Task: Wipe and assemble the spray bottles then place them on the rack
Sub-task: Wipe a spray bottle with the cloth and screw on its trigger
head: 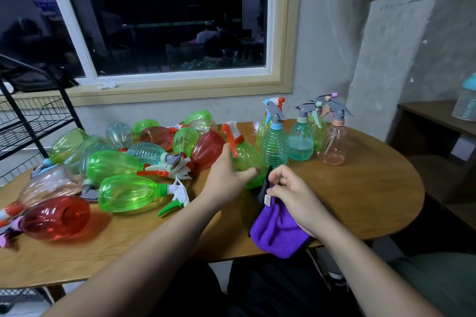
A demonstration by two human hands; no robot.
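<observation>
Both forearms reached over the wooden table (360, 188); the rack (28, 121) stood far left, nearer the left hand (226, 180); the right hand (293, 195) pinched the purple cloth (275, 231) just beside the green spray bottle (251, 159), which the left hand gripped, neck up, leaning left.

Single head-worn wide-angle view, forward and down, close over the table (360, 188), dim window (164, 26) seemingly straight ahead

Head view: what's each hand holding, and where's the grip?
Left hand grips the green bottle around its body; right hand pinches the purple cloth at its top edge, by the white tag.
</observation>
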